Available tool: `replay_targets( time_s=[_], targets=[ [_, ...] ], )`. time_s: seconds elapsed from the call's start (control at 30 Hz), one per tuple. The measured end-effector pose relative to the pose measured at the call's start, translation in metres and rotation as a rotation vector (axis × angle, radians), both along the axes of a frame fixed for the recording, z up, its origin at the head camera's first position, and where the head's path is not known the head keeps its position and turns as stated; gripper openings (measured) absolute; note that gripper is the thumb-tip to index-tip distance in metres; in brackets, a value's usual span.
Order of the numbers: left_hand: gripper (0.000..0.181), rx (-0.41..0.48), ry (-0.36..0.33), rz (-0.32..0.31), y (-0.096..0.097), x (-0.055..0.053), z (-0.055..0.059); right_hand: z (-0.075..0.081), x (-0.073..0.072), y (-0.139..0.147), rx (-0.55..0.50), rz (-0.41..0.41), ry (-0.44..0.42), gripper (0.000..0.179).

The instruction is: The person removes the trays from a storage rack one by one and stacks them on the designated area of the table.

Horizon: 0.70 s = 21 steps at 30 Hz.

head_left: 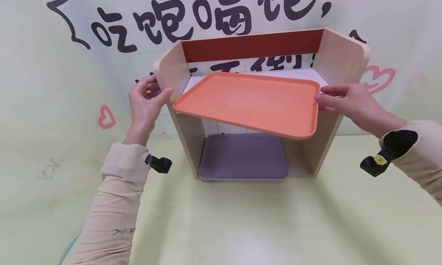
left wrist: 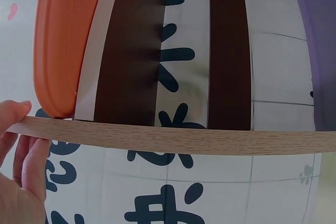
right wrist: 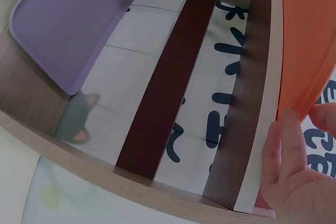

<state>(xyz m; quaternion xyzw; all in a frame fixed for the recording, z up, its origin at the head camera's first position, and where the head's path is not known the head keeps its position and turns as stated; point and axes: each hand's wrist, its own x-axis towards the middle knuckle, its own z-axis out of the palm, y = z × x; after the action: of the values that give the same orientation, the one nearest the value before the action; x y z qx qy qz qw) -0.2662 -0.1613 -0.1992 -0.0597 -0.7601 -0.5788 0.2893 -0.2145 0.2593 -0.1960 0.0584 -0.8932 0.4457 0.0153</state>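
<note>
Left hand (head_left: pixel 146 98): gripping near side of shelf unit (head_left: pixel 172 69) | right hand (head_left: pixel 352 102): pinching edge of orange tray (head_left: pixel 248 104) | orange tray: tilted, jutting from shelf unit's upper level | done: purple tray (head_left: pixel 243 157) in shelf unit's bottom | apparently remaining: orange tray not yet flat

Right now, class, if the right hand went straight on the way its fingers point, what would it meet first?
The orange tray, whose edge the right hand pinches; beyond it, probably the left wooden side panel, though depth is hard to judge.
</note>
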Motion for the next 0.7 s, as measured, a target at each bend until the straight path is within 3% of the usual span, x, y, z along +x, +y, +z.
replay_targets(
  time_s=[0.3, 0.7],
  targets=[
    [0.045, -0.010, -0.006, 0.005, -0.001, 0.000, 0.001, 0.001, -0.005, -0.008, -0.100, -0.003, -0.081, 0.071],
    [0.047, -0.014, 0.000, 0.001, -0.001, 0.000, 0.000, -0.005, 0.010, -0.009, -0.246, -0.011, -0.099, 0.074]
  ],
)
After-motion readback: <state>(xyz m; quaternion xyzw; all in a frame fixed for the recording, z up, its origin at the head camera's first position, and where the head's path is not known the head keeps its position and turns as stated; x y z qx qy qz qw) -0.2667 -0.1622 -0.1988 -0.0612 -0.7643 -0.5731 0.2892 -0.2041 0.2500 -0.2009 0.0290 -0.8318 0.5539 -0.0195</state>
